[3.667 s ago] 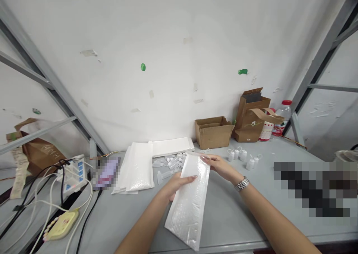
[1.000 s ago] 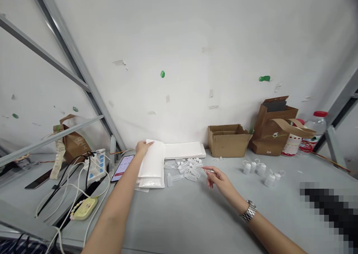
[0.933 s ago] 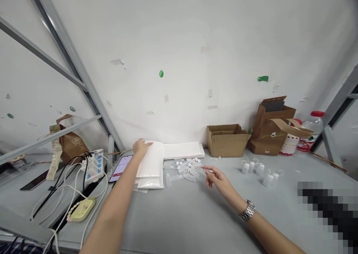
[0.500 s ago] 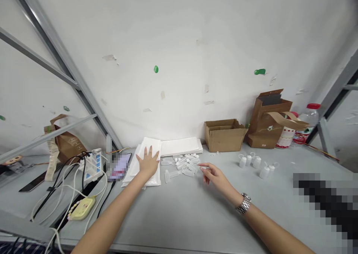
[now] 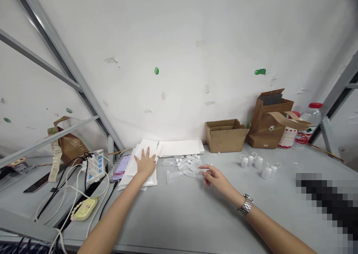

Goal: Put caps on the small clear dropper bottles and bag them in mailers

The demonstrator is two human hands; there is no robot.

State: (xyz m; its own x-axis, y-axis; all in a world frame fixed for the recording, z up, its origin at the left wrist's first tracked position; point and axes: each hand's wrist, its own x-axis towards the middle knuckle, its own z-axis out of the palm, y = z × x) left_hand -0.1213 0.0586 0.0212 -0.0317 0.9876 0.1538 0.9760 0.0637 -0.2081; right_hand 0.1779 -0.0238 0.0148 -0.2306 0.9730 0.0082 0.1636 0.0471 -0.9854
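My left hand (image 5: 145, 164) lies flat with fingers spread on a stack of white padded envelopes (image 5: 129, 172) near the wall. The stack overlaps the edge of a phone (image 5: 121, 167). More flat white envelopes (image 5: 180, 148) lie behind. To the right of my left hand is a pile of small clear plastic bottles (image 5: 183, 164), some with white tops. My right hand (image 5: 213, 176), with a metal watch on its wrist, is at the pile's right edge. Its index finger points left, the other fingers are curled, and I see nothing held.
Several small white-capped bottles with loops (image 5: 258, 163) stand to the right. Behind are an open cardboard box (image 5: 226, 140), a brown paper bag (image 5: 267, 131) and a red-capped bottle (image 5: 311, 119). Tangled cables, a power strip (image 5: 95, 168) and a yellow case (image 5: 86, 208) crowd the left.
My left hand has slid a little left with the envelope stack, which now covers more of the phone. My right hand has hardly moved; the view has shifted slightly.
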